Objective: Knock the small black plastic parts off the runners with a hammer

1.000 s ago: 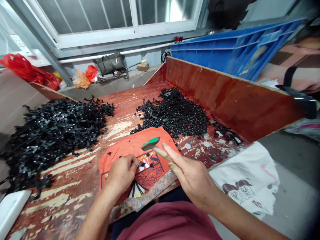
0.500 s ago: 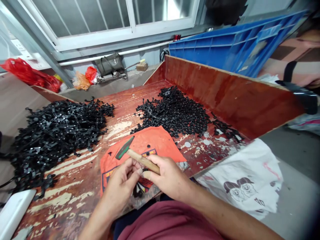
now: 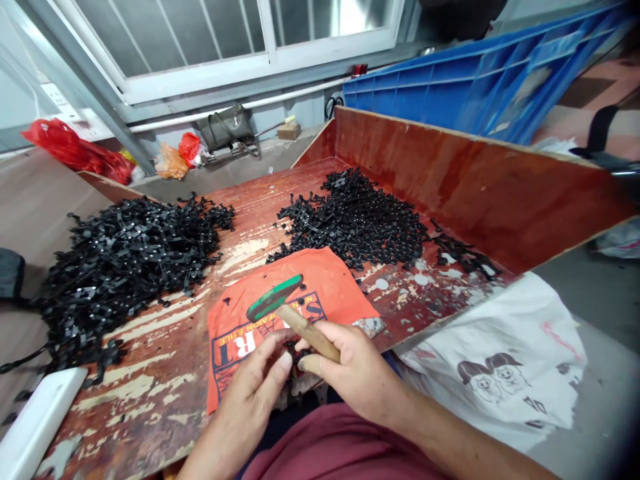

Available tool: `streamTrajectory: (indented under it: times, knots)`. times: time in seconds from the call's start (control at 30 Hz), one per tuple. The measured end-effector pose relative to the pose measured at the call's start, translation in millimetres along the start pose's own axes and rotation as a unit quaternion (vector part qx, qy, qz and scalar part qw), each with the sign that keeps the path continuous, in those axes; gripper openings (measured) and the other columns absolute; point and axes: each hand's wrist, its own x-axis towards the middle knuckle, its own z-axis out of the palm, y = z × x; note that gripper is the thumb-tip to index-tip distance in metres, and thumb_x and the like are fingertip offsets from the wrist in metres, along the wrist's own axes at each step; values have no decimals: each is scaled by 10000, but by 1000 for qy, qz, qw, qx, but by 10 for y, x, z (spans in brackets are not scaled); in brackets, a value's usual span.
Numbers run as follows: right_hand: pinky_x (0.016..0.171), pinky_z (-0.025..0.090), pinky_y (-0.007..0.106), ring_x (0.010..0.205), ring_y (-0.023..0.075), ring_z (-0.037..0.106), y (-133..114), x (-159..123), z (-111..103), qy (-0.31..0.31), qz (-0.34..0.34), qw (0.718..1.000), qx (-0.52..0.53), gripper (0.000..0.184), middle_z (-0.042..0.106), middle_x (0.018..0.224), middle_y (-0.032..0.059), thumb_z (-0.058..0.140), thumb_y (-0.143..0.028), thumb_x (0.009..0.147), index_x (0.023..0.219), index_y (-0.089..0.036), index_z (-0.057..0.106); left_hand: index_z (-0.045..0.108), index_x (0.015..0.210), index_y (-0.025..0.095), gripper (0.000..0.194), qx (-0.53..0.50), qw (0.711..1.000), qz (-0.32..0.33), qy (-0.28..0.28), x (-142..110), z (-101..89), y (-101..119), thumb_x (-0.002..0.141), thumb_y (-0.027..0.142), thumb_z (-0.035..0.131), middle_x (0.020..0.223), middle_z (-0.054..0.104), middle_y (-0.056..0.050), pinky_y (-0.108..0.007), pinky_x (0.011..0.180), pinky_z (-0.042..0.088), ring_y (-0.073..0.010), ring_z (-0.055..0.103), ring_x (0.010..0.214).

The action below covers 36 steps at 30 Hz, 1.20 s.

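My right hand [image 3: 353, 360] is closed round the wooden handle of a hammer [image 3: 313, 331]. Its green-and-dark head [image 3: 274, 297] points away from me over an orange printed cloth bag [image 3: 330, 277]. Close by on the left is my left hand [image 3: 257, 377], its thumb and forefinger apart, the other fingers mostly hidden. Small black parts [image 3: 296, 348] show in the gap between the two hands; I cannot tell whether either hand touches them. A few black bits lie scattered on the orange cloth.
Heaps of black strap-like parts lie on the worn red board: a left heap [image 3: 135, 247] and a right heap [image 3: 355, 220]. A wooden side wall [image 3: 450, 180] borders the right, with a blue crate [image 3: 440, 93] behind. A white sack [image 3: 505, 360] hangs at front right.
The hammer head has turned, showing more green, and sits a little further right. My left thumb and forefinger have moved apart. The whole view has shifted slightly.
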Motion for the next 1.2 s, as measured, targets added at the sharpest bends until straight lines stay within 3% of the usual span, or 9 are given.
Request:
streamTrajectory:
  times: [0.17, 0.23, 0.37, 0.57, 0.7, 0.77, 0.83, 0.9, 1.2]
  knots:
    - [622, 482, 219, 666, 132, 604, -3, -128, -19, -23, 18, 997, 67, 128, 664, 737, -29, 599, -127, 768, 871, -185, 646, 428, 1457, 292, 637, -181, 975, -125, -39, -157, 67, -42, 890, 537, 582, 956, 702, -47, -321, 822, 502, -189, 655, 839]
    - [611, 464, 213, 647, 124, 585, -1, -146, -27, -44, 17, 996, 71, 124, 653, 713, -38, 585, -127, 792, 887, -189, 637, 512, 1382, 272, 592, -211, 969, -124, -41, -217, 92, -85, 863, 533, 628, 906, 686, -39, -306, 812, 490, -180, 655, 815]
    - [618, 425, 213, 671, 122, 549, 19, -130, 21, -52, 1, 999, 0, 120, 644, 738, -36, 616, -146, 801, 900, -182, 674, 653, 1024, 212, 380, -187, 977, -98, -8, -242, 118, -189, 842, 545, 652, 683, 615, 16, -219, 626, 402, -117, 578, 625]
    - [555, 345, 197, 623, 96, 450, 59, -167, 91, -75, 7, 997, -16, 45, 536, 667, -70, 679, -167, 774, 807, -178, 649, 659, 884, 193, 430, -146, 984, -96, 26, -252, 34, -208, 781, 611, 675, 560, 596, 14, -223, 611, 360, -128, 514, 586]
    - [548, 325, 202, 611, 97, 447, 69, -147, -67, -85, -14, 992, -95, 93, 503, 652, -74, 660, -142, 775, 729, -189, 594, 644, 740, 188, 419, -130, 986, -91, 56, -267, -51, -180, 744, 602, 710, 555, 553, 17, -228, 595, 380, -127, 485, 572]
    - [544, 314, 211, 605, 101, 458, 59, -55, -186, -29, -40, 976, -210, 119, 507, 658, -65, 611, -147, 830, 722, -194, 594, 635, 737, 191, 413, -111, 987, -83, 80, -271, -128, -202, 738, 595, 719, 571, 538, 21, -222, 582, 381, -127, 476, 576]
    - [591, 344, 217, 658, 114, 524, 46, 80, -275, 26, -71, 939, -337, 103, 581, 727, -42, 601, -175, 873, 778, -201, 634, 628, 763, 198, 410, -104, 986, -81, 105, -276, -220, -248, 735, 597, 720, 586, 532, 25, -215, 574, 382, -128, 471, 584]
    - [639, 366, 225, 722, 130, 577, 45, 221, -302, 35, -88, 905, -415, 79, 646, 813, -16, 610, -209, 889, 846, -214, 677, 630, 806, 207, 403, -104, 983, -81, 128, -287, -304, -305, 738, 595, 717, 596, 524, 32, -209, 570, 384, -127, 463, 586]
    - [610, 331, 267, 707, 166, 616, 9, 357, -183, 5, -98, 867, -488, 163, 709, 825, 33, 572, -191, 880, 808, -206, 718, 625, 847, 228, 323, -62, 968, -34, 240, -458, -584, -565, 773, 529, 715, 649, 521, 41, -200, 593, 381, -130, 452, 641]
